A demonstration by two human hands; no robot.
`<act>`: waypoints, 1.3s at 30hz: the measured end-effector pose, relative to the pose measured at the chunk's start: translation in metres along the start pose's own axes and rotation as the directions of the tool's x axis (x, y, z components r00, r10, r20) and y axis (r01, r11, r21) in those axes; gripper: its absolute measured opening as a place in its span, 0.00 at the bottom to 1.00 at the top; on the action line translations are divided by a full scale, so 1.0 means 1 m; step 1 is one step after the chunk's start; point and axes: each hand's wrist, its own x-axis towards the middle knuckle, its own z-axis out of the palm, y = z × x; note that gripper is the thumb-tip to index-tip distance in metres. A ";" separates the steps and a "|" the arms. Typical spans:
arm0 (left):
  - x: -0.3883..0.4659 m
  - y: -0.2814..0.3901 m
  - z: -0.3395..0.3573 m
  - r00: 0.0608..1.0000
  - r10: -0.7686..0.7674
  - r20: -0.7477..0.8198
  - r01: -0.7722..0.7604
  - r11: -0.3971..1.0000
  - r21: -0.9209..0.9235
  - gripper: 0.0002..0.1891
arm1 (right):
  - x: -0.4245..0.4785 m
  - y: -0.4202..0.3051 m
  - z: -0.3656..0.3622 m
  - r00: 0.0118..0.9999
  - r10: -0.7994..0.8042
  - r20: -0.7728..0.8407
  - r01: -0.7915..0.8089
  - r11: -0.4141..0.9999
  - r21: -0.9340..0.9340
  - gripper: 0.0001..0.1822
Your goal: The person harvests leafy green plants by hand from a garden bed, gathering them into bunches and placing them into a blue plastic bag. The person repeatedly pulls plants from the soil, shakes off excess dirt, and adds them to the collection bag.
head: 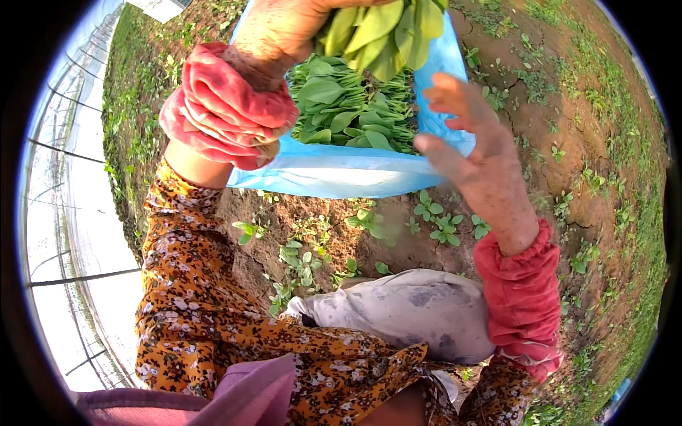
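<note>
My left hand (285, 32), cut off by the top edge of the picture, holds a bunch of broad green leaves (386, 37) with the leaves hanging down. Under that bunch stands a container lined with blue plastic sheeting (341, 173). Inside it lie packed leafy greens (346, 114), their leaves and pale green stems side by side. At the container's right rim is my right hand (466, 138), slightly blurred, with fingers and thumb apart and nothing between them. Red fabric cuffs cover both wrists.
Around the container is bare, cracked soil (549, 191) with small green seedlings and weeds (445, 229). A stained pale cloth-covered knee (410, 309) is close below. Translucent sheeting on a frame (80, 213) curves along the left. Part of a white crate (160, 6) shows at the top left.
</note>
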 end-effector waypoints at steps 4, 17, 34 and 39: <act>-0.009 -0.014 -0.071 0.999 0.019 -0.050 0.004 0.909 0.418 0.22 | -0.007 0.040 0.044 0.872 0.105 0.479 0.261 0.727 -0.635 0.13; -0.135 -0.352 -0.138 0.943 -0.029 0.331 -0.270 -0.648 0.712 0.60 | -0.022 0.036 0.041 0.921 -0.080 0.381 0.231 0.901 -0.368 0.16; -0.021 -0.166 -0.334 0.590 -0.209 -0.780 0.786 -0.073 0.614 0.43 | 0.032 0.159 0.002 0.954 0.266 -0.141 -0.281 0.954 -0.106 0.16; 0.050 -0.171 -0.291 0.661 -0.359 -0.659 0.748 0.246 0.616 0.39 | -0.037 0.154 -0.003 0.888 0.348 -0.301 -0.341 0.937 0.077 0.17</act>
